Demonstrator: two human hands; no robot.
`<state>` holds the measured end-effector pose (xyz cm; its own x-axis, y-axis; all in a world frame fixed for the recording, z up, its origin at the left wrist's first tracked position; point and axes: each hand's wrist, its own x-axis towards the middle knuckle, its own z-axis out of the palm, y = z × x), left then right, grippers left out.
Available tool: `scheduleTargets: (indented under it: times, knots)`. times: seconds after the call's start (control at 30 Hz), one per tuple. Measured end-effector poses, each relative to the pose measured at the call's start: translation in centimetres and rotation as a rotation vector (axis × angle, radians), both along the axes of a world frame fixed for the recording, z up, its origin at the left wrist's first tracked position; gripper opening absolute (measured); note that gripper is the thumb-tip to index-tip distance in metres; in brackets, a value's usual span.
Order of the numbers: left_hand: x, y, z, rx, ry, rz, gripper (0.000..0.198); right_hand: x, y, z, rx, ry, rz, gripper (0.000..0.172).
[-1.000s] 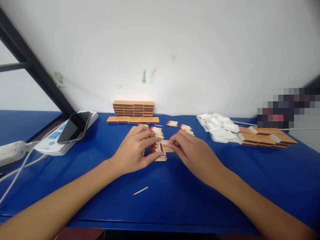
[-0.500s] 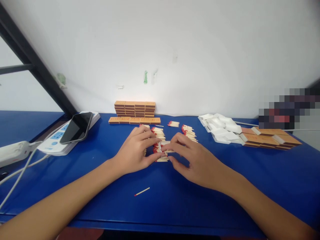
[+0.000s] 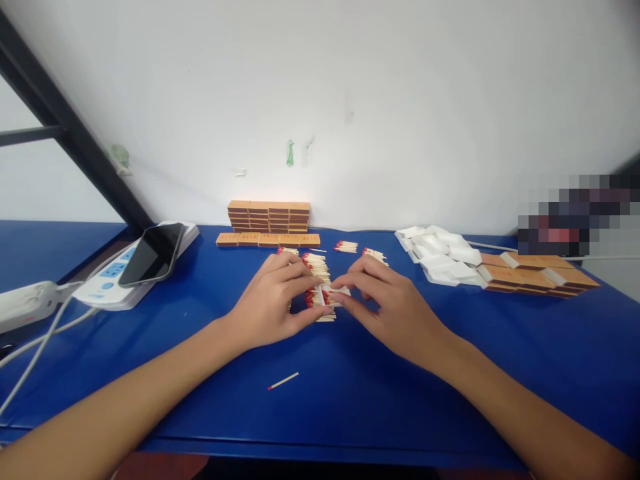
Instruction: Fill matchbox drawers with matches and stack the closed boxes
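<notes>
A small white matchbox tray (image 3: 321,295) sits between my hands above the piled matches (image 3: 316,266). My left hand (image 3: 273,293) grips its left end between thumb and forefinger. Inside the tray, red match heads (image 3: 328,297) show. From the right, the thumb and forefinger of my right hand (image 3: 387,310) close on the matches in the tray; the fingers hide part of them. More loose matches (image 3: 375,256) lie just beyond my right hand. One single match (image 3: 283,381) rests on the blue table in front of me.
Orange matchboxes (image 3: 269,217) are stacked against the wall, with a row (image 3: 268,240) before them. White trays (image 3: 445,257) are heaped at the right beside more matchboxes (image 3: 540,275). On the left, a phone (image 3: 153,253) lies on a power strip (image 3: 103,293) with cables.
My right fingers have shifted slightly and drawn together at the tray, where more red match heads now show. My left hand has kept its grip on the tray.
</notes>
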<state>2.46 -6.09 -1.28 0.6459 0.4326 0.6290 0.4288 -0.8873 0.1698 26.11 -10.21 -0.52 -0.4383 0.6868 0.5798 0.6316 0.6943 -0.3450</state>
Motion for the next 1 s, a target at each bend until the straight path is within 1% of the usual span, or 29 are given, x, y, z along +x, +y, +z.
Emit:
scheduleTargets:
  times: [0.13,0.2,0.3,0.33,0.37,0.43,0.57,0.67,0.73,0.8,0.87,0.93,0.97,1.0]
  knots:
    - [-0.1,0.2,0.0,0.016,-0.013,0.021,0.034,0.0,-0.3,0.3,-0.038,0.036,-0.014,0.014]
    - [-0.3,0.4,0.0,0.023,-0.024,0.05,0.033,-0.6,-1.1,0.3,-0.093,0.062,0.055,0.014]
    - [-0.4,0.7,-0.1,0.034,-0.041,0.096,0.033,-2.2,-2.6,-0.2,-0.268,0.014,0.227,0.006]
    - [-0.4,0.8,-0.1,0.036,-0.042,0.108,0.033,-2.9,-3.1,-0.5,-0.321,-0.014,0.269,0.006]
    - [-0.4,0.8,-0.1,0.038,-0.041,0.118,0.034,-3.5,-3.6,-0.9,-0.353,-0.04,0.303,0.01]
    - [-0.4,0.9,-0.1,0.038,-0.038,0.128,0.034,-4.6,-4.1,-1.5,-0.366,-0.1,0.326,0.011]
    - [-0.4,0.9,-0.1,0.042,-0.039,0.12,0.034,-5.4,-4.2,-2.1,-0.371,-0.232,0.277,0.015]
    - [-0.4,1.0,-0.2,0.033,-0.04,0.117,0.034,-5.4,-3.8,-2.3,-0.385,-0.254,0.228,0.011]
    - [-0.6,1.1,-0.2,0.025,-0.038,0.115,0.034,-5.5,-3.8,-2.5,-0.402,-0.257,0.228,0.014]
    - [-0.7,1.1,-0.2,0.028,-0.035,0.108,0.033,-5.6,-3.7,-2.6,-0.392,-0.28,0.261,0.016]
    - [-0.7,1.0,-0.2,0.037,-0.03,0.096,0.032,-5.1,-3.5,-2.3,-0.37,-0.28,0.307,0.02]
    - [-0.7,0.8,-0.1,0.054,-0.031,0.077,0.031,-3.9,-2.8,-1.4,-0.351,-0.215,0.293,0.019]
    - [-0.6,0.7,0.0,0.062,-0.031,0.065,0.031,-3.0,-2.3,-0.9,-0.34,-0.161,0.241,0.018]
    - [-0.5,0.6,0.0,0.067,-0.029,0.053,0.032,-2.0,-1.8,-0.3,-0.3,-0.1,0.144,0.018]
